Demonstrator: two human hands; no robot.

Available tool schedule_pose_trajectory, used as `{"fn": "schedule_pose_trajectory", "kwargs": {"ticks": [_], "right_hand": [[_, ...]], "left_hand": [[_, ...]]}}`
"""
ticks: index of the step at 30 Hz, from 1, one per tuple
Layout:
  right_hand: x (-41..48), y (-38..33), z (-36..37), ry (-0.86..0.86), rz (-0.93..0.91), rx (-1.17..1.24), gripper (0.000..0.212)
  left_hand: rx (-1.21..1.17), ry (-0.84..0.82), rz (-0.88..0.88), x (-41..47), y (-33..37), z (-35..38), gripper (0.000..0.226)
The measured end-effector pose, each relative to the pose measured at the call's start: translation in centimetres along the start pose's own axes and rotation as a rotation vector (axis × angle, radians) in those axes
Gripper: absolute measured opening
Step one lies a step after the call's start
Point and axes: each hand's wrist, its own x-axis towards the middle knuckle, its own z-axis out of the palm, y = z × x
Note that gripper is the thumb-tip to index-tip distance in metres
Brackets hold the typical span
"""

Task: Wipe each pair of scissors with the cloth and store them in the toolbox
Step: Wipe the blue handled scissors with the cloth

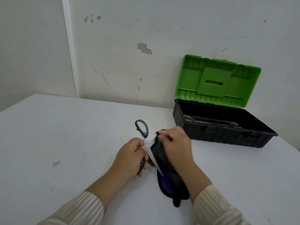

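The left grip clenches grey-handled steel scissors at their pivot. Just beside it, the right grip pinches a black-and-purple cloth against one blade. Beyond the right grip stands the open green-lidded black plastic toolbox.

A plain workroom by the look of it: a scuffed white wall with chipped paint rises beyond the right hand, a stained white table lies under it, and an open green-lidded toolbox stands just past it.
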Motion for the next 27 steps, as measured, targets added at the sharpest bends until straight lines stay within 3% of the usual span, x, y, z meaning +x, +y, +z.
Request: {"fn": "schedule_pose_trajectory", "kwargs": {"ticks": [3,5,7,11,15,19,22,25,27], "right_hand": [[1.2,2.0,-2.2,0.195,0.248,0.143,0.015],[0.8,2.0,-3.1,0.228,0.31,0.299,0.017],[0.1,0.8,-3.0,0.2,0.189,0.288,0.017],[-1.1,-1.0,-0.7,-0.055,-0.203,0.0,0.015],[-0.6,-0.6,-0.3,-0.041,-0.118,0.0,0.016],[-1.5,-1.1,0.2,-0.214,-0.182,-0.031,0.015],[-0.7,-1.2,-0.2,-0.1,-0.11,-0.029,0.015],[-1.6,-1.7,0.1,-0.266,-0.184,-0.116,0.014],[-1.6,-1.7,0.2,-0.264,-0.171,-0.092,0.014]], "left_hand": [[-0.022,-0.037,0.003,-0.2,0.3,0.1,0.016],[-0.043,-0.046,0.01,-0.1,0.3,0.1,0.018],[-0.074,-0.045,0.006,0.0,0.3,0.0,0.018],[-0.098,-0.024,0.017,0.1,0.1,-0.2,0.016],[-0.089,-0.009,0.004,0.2,0.0,-0.3,0.016],[-0.073,-0.009,0.011,0.1,0.1,-0.4,0.014],[-0.064,-0.012,0.005,0.1,0.1,-0.4,0.013],[-0.039,-0.014,0.014,0.1,0.2,-0.4,0.014],[-0.035,-0.013,0.007,0.1,0.2,-0.5,0.014]]}}
